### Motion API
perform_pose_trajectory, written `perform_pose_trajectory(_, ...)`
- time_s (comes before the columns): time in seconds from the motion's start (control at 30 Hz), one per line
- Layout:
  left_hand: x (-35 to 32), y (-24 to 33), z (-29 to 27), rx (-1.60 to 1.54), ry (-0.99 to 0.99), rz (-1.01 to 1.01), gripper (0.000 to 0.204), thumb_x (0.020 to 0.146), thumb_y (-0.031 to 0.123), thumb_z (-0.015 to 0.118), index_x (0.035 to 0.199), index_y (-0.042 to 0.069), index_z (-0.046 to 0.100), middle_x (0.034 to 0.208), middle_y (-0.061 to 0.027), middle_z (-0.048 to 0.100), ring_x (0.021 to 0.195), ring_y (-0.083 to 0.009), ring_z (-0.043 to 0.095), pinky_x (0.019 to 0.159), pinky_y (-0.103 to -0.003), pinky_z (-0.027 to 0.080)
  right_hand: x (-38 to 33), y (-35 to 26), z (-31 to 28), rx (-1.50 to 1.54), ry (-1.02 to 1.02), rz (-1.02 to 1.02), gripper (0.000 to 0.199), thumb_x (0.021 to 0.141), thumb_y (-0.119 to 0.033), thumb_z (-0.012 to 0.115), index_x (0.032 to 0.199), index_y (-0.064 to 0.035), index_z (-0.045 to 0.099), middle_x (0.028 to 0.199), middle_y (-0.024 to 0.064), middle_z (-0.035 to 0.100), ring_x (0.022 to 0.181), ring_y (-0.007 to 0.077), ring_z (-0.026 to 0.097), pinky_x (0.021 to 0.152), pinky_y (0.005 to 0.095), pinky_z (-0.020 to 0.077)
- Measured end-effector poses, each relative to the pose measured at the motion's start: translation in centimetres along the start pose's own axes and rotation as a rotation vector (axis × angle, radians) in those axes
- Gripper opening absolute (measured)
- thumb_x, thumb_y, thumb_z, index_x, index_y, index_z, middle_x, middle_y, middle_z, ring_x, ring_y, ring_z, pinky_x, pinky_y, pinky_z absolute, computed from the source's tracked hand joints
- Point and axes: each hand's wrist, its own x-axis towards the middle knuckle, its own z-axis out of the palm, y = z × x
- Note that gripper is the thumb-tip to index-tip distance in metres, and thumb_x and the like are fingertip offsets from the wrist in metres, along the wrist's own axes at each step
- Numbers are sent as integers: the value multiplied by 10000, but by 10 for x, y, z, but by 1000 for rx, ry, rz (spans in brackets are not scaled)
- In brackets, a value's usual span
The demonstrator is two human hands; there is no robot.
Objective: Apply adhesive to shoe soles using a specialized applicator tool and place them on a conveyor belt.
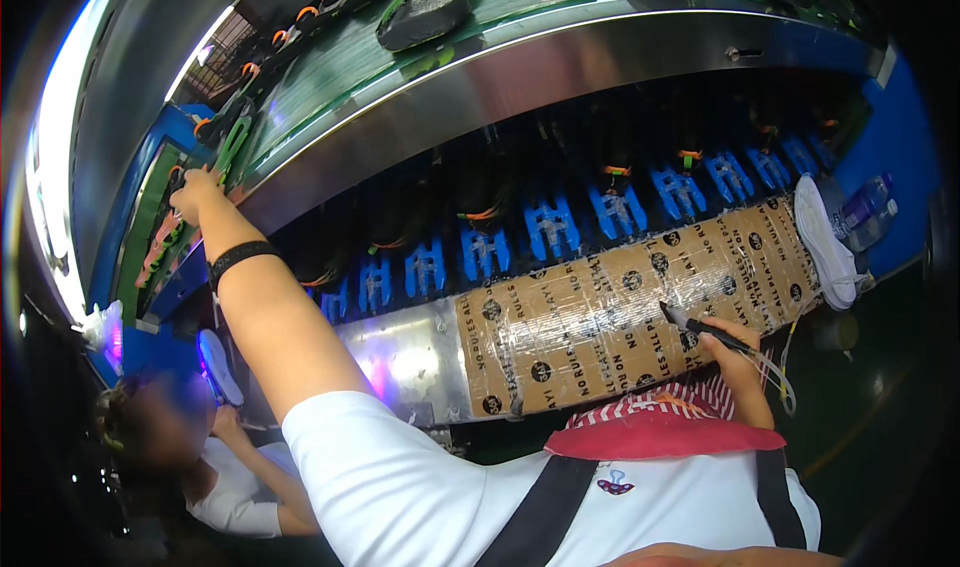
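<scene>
Red apron front (660,439) was nearest, with the right hand (738,360) just past it, fingers closed around a black pen-shaped tool (722,338). Tool sat over the film-wrapped cardboard (590,327), tip pointing left; could not tell if the tip touched. A pale cord (785,383) looped beside that hand, where it ended unclear. Main risk there: a careless wrist drop could drag the tip across the plastic film and snag or mark it, and the loose cord could catch on something. White sole (825,245) leaned at the cardboard's right end, clear bottle (868,209) just beyond; a sideways elbow or cord pull could knock either off. Bare metal bench (410,352) lay left of the cardboard, blue holders (552,229) in a row behind. Co-worker (240,477) at lower left held a blue-lit sole (217,365), close under the outstretched left arm, so a quick pull back could bump them. Left hand (198,195) was far out at the upper left, next to a green shoe part (235,149); fingers too small to tell whether gripping. A blind grab there, with attention elsewhere, could tip parts off the edge. Farthest: green belt (545,12) carrying a dark shoe (428,12).
</scene>
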Motion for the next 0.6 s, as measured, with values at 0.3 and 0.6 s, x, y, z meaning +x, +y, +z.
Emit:
perform_pose_trajectory(0.3, 10, -18, -16, -419, -61, -26, 440, 782, 99, 481, 1135, -123, 342, 1039, -253, 496, 842, -383, 600, 662, -442, 571, 6, 2, -3, 36, -9, -57, 208, 741, -57, 658, 929, 29, 636, 732, 19, 610, 617, 54, 523, 540, 187, 403)
perform_pose_trajectory(0.6, -121, -62, -149, -1009, -987, -216, 312, 812, 175, 439, 1008, -63, 485, 996, -217, 567, 881, -346, 594, 737, -382, 544, 5, 4, -32, 120, -3, -91, 232, 766, -60, 644, 976, 36, 630, 741, 39, 632, 636, 56, 554, 573, 181, 428)
